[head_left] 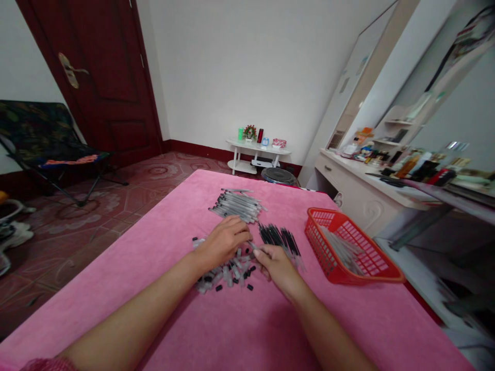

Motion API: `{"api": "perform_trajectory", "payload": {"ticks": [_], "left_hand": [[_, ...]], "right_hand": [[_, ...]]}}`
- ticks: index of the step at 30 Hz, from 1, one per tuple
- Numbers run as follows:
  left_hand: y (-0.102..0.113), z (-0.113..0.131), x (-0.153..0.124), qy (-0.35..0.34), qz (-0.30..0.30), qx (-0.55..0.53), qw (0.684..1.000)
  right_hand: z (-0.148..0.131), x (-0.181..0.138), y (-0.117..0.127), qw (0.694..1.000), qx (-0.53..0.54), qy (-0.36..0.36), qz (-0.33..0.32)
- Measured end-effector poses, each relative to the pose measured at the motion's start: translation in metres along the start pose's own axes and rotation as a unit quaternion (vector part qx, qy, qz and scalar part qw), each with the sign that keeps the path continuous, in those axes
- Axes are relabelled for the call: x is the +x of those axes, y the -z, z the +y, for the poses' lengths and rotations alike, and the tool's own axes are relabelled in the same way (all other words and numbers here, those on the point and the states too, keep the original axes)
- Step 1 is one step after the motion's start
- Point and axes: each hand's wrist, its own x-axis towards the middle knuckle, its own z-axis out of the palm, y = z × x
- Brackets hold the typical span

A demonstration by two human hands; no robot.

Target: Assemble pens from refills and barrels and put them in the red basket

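Note:
My left hand (224, 241) lies curled, palm down, on a heap of small clear and black pen caps (228, 275) on the pink cloth (154, 268). Beside it, my right hand (275, 264) is closed in a pinch on a thin pen part at its fingertips, close to the left hand's fingers. A bundle of black refills (279, 237) lies just beyond my right hand. Farther back lies a pile of clear pen barrels (237, 204).
A red plastic basket (381, 270) holding several clear pens stands to the right on the cloth. A dressing table (359, 190) with bottles is at the right, a dark folding chair (42, 139) at the left, a small white table (257, 152) by the far wall.

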Motion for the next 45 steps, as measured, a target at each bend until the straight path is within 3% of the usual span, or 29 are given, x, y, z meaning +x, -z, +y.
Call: {"api": "perform_trajectory", "payload": {"ticks": [4, 7, 10, 12, 17, 19, 21, 24, 27, 30, 33, 35, 37, 45], "left_hand": [[-0.002, -0.006, -0.007, -0.042, 0.006, -0.007, 0.999], [-0.001, -0.010, -0.010, -0.040, 0.000, -0.005, 0.999], [0.000, -0.007, -0.010, -0.035, -0.012, -0.020, 0.999], [0.000, -0.005, -0.009, -0.023, -0.026, -0.032, 0.999], [0.003, -0.012, -0.014, 0.062, -0.080, -0.037, 0.994], [0.007, -0.023, -0.017, 0.127, -0.063, -0.037, 0.989], [0.010, -0.033, -0.017, 0.194, 0.008, -0.082, 0.977], [0.012, -0.036, -0.011, 0.260, 0.161, -0.265, 0.914], [0.007, -0.027, -0.002, 0.268, 0.257, -0.496, 0.785], [0.000, -0.017, 0.003, 0.279, 0.266, -0.661, 0.644], [-0.008, -0.010, 0.003, 0.292, 0.248, -0.736, 0.557], [-0.012, -0.008, 0.002, 0.296, 0.244, -0.756, 0.530], [-0.015, -0.004, 0.002, 0.305, 0.238, -0.760, 0.523], [-0.017, 0.004, 0.002, 0.354, 0.207, -0.725, 0.554]], "right_hand": [[-0.008, -0.005, 0.000, 0.990, 0.117, -0.059, -0.060], [-0.011, -0.007, 0.003, 0.992, 0.097, -0.046, -0.067], [-0.010, -0.005, 0.003, 0.998, -0.032, 0.044, -0.028], [-0.010, -0.005, 0.003, 0.983, -0.149, 0.106, 0.011], [-0.025, -0.015, 0.007, 0.883, -0.438, 0.140, 0.094], [-0.029, -0.017, 0.013, 0.852, -0.489, 0.143, 0.117], [-0.027, -0.015, 0.017, 0.853, -0.481, 0.149, 0.137], [-0.014, -0.008, 0.015, 0.892, -0.408, 0.140, 0.135], [-0.001, -0.002, 0.005, 0.939, -0.303, 0.128, 0.104], [0.002, -0.001, -0.004, 0.964, -0.213, 0.134, 0.090], [-0.003, -0.003, -0.007, 0.978, -0.140, 0.132, 0.077], [-0.007, -0.003, -0.006, 0.990, -0.076, 0.109, 0.053], [-0.009, -0.003, -0.005, 0.995, -0.029, 0.087, 0.036], [-0.002, -0.001, -0.004, 0.996, 0.000, 0.060, 0.066]]}}
